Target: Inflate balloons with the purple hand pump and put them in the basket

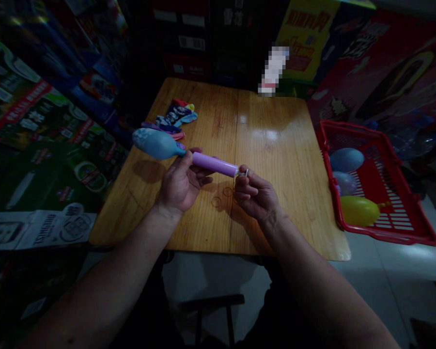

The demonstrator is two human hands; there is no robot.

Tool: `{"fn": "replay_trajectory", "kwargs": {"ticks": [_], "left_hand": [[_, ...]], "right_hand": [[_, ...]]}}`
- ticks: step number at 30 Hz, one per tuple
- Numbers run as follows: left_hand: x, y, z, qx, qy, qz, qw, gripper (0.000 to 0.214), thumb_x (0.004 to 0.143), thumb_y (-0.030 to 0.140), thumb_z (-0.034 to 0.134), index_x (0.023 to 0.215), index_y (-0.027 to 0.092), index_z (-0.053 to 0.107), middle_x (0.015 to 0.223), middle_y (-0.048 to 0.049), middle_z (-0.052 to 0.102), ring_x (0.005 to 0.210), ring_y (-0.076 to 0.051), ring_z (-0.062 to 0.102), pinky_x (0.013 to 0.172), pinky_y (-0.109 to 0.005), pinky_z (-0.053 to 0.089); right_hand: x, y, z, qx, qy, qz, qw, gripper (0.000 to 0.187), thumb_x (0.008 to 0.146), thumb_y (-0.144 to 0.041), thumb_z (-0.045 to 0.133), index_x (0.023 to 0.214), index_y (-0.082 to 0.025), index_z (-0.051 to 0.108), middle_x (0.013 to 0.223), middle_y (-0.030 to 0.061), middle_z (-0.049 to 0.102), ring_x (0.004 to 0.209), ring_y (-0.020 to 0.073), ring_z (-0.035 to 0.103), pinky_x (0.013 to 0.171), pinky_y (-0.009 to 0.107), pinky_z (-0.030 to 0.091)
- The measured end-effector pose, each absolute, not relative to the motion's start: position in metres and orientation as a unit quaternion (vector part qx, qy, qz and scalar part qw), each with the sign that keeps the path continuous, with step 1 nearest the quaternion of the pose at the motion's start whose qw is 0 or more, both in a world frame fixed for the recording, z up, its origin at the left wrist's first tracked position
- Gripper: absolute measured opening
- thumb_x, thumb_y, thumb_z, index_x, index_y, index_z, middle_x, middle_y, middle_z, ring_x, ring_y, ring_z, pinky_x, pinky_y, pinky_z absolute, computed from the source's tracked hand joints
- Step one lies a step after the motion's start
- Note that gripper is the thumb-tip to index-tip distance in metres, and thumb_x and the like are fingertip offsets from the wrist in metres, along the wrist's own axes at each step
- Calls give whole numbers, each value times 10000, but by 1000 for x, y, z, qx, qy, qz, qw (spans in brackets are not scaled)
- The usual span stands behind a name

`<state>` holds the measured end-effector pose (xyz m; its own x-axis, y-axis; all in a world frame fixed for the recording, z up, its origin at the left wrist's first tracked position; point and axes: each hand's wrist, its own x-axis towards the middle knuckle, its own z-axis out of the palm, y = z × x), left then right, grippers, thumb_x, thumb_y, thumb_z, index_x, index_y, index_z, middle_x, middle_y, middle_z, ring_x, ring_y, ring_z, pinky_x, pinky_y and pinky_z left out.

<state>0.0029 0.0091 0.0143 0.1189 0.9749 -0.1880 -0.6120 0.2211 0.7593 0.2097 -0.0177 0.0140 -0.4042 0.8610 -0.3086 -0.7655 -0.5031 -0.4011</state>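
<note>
A partly inflated blue balloon (157, 144) sits on the front end of a purple hand pump (214, 164) above the table. My left hand (183, 182) pinches the balloon's neck where it meets the pump, with some fingers under the barrel. My right hand (254, 194) is closed on the pump's handle (243, 172) at the other end, and the handle is close to the barrel. Below the pump, thin rubber bands (221, 197) lie on the wooden table (276, 160). Several uninflated balloons (176, 116) are heaped at the table's far left.
To the right of the table stands a red plastic basket (417, 228) holding a yellow balloon (359, 211) and blue balloons (347, 159). Green beer cartons (58, 169) are stacked along the left. More boxes (189, 43) rise behind the table. A dark stool (212, 303) is below the near edge.
</note>
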Motion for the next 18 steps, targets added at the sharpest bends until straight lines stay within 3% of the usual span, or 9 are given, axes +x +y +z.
{"fn": "replay_trajectory", "kwargs": {"ticks": [5, 10, 18], "left_hand": [[-2, 14, 18, 256, 363, 596, 669, 363, 1005, 540, 644, 1204, 238, 676, 999, -66, 802, 830, -200, 780, 609, -243, 591], [5, 6, 15, 265, 348, 570, 695, 372, 997, 549, 647, 1238, 266, 646, 1141, -85, 793, 951, -237, 784, 617, -265, 602], [10, 8, 10, 264, 343, 566, 701, 323, 1000, 502, 650, 1187, 238, 658, 1083, -84, 800, 886, -210, 779, 651, -263, 610]], "right_hand": [[225, -12, 22, -250, -109, 824, 498, 189, 1048, -160, 495, 974, -196, 665, 690, -73, 593, 422, 28, 249, 454, 133, 354], [220, -15, 21, -276, -110, 811, 504, 137, 1044, -182, 545, 966, -201, 656, 659, -86, 556, 420, 32, 212, 433, 135, 332], [211, -16, 17, -255, -76, 824, 500, 162, 1056, -165, 520, 965, -181, 653, 676, -73, 588, 417, 21, 240, 449, 125, 360]]}}
